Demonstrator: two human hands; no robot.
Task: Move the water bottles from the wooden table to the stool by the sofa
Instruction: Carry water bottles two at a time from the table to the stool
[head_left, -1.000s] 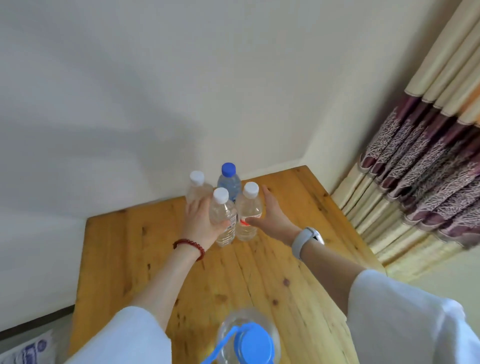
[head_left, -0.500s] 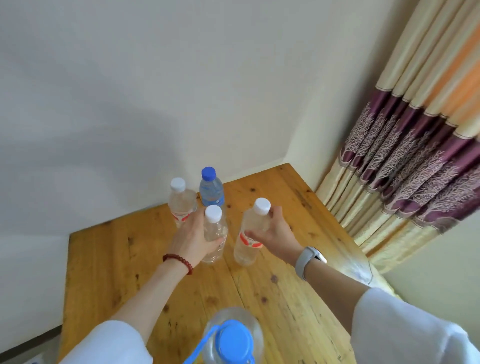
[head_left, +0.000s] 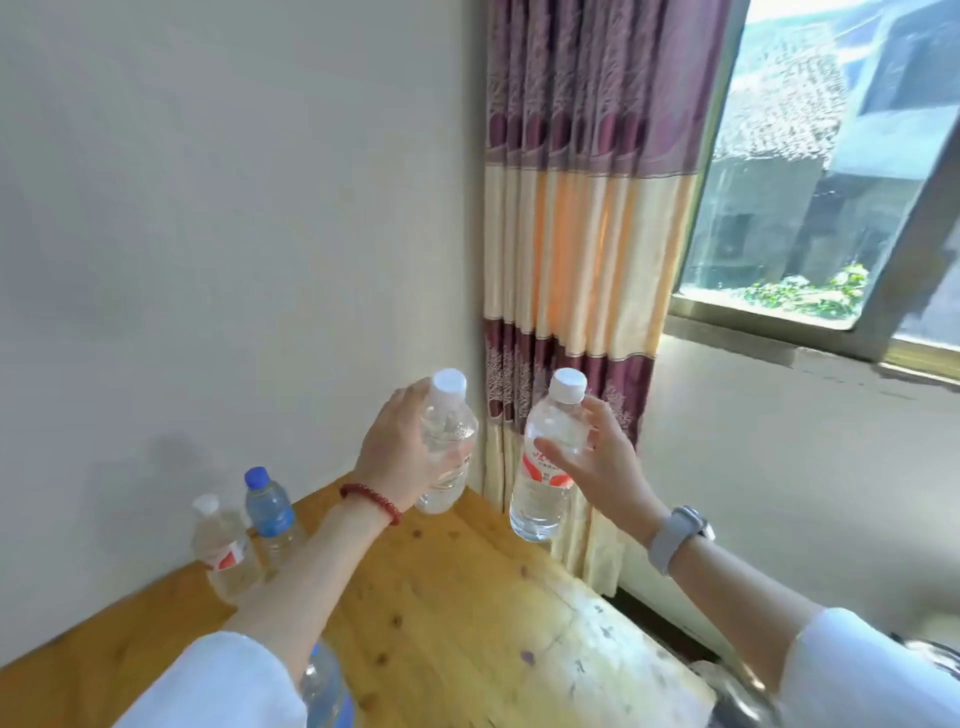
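Since half a second ago both bottles have left the desk and the view has swung right, bringing in the curtain and window. The left hand is now holding a white-capped bottle in the air above the desk's far edge, its fingers wrapping round the middle of the body from the left, the cap rising clear above them. The right hand is holding a red-labelled bottle just past the desk's right edge, the thumb crossing the front above the label and the other fingers curling behind the shoulder. Both bottles are tilting slightly, close beside each other but apart. Both forearms are reaching forward and up, white sleeves at the elbows, a red bead bracelet on the left wrist and a grey watch on the right. A blue-capped bottle and another white-capped one are standing on the desk at the wall.
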